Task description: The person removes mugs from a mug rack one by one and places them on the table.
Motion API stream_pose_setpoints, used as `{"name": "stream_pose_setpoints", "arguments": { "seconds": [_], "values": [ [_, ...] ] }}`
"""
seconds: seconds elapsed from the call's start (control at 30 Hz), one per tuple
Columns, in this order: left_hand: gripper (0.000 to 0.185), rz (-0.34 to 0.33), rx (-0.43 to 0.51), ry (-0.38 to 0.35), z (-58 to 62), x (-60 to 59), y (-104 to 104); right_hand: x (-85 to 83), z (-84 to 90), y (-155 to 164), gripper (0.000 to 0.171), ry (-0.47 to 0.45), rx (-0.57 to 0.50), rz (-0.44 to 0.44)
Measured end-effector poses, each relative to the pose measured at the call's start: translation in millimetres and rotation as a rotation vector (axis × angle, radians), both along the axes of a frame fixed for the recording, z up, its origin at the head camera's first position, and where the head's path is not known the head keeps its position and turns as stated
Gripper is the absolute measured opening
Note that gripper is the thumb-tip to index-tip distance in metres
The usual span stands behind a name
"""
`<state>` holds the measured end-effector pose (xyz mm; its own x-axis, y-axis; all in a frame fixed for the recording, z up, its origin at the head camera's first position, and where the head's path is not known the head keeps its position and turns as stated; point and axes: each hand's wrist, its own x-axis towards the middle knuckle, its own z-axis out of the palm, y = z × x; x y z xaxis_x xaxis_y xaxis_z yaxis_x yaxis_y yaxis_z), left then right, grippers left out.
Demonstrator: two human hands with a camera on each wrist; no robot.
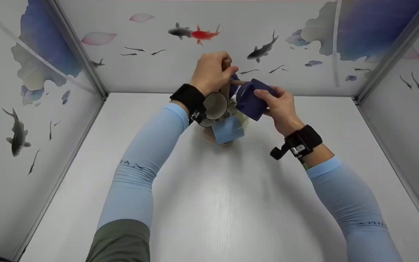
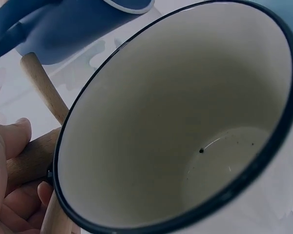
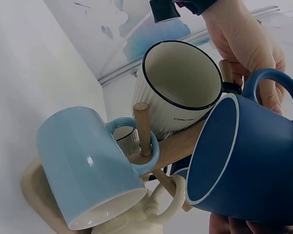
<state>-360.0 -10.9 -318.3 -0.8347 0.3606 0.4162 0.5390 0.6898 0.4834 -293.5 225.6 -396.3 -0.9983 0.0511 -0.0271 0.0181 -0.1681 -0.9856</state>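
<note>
My left hand [image 1: 213, 72] grips the top of the wooden post [image 2: 31, 158] of a mug tree. In my right hand [image 1: 282, 109] is a dark blue mug [image 1: 255, 100], pinched at its body with the thumb on the near side. This mug lies tilted on its side, its handle [image 3: 278, 80] up beside the left hand, close to a wooden peg [image 1: 238, 82]. A white mug [image 1: 215, 105] with a black rim hangs right below my left wrist. Lower on the tree, a light blue mug [image 3: 88, 165] hangs by its handle on a peg [image 3: 142, 126].
A cream mug [image 3: 168, 209] hangs low on the tree, partly hidden behind the light blue one. The tree's wooden base [image 3: 36, 192] stands on the white table [image 1: 209, 203] near the back wall [image 1: 151, 76], which has painted fish.
</note>
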Motion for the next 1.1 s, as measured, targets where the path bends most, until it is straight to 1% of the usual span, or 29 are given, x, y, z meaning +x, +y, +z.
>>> {"name": "stream_pose_setpoints", "arguments": {
  "seconds": [0.2, 0.43, 0.63, 0.9, 1.1],
  "values": [
    [0.029, 0.007, 0.004, -0.014, -0.1, 0.3, 1, 7.2, -1.6, -1, 0.054, 0.036, 0.037, 0.03],
    [0.029, 0.012, 0.001, -0.012, -0.5, -0.3, 2, 17.9, -5.8, -3, 0.058, 0.107, 0.089, 0.096],
    [0.03, 0.01, 0.0, -0.004, -1.0, 0.0, 1, 26.4, -11.6, -7, 0.059, 0.172, 0.172, 0.145],
    [0.029, 0.021, 0.007, 0.0, -2.6, 0.2, 1, 32.4, -18.3, -13, 0.064, 0.241, 0.253, 0.206],
    [0.029, 0.021, 0.019, 0.002, -4.8, 0.1, 2, 34.8, -24.9, -17, 0.07, 0.271, 0.317, 0.267]
  ]
}}
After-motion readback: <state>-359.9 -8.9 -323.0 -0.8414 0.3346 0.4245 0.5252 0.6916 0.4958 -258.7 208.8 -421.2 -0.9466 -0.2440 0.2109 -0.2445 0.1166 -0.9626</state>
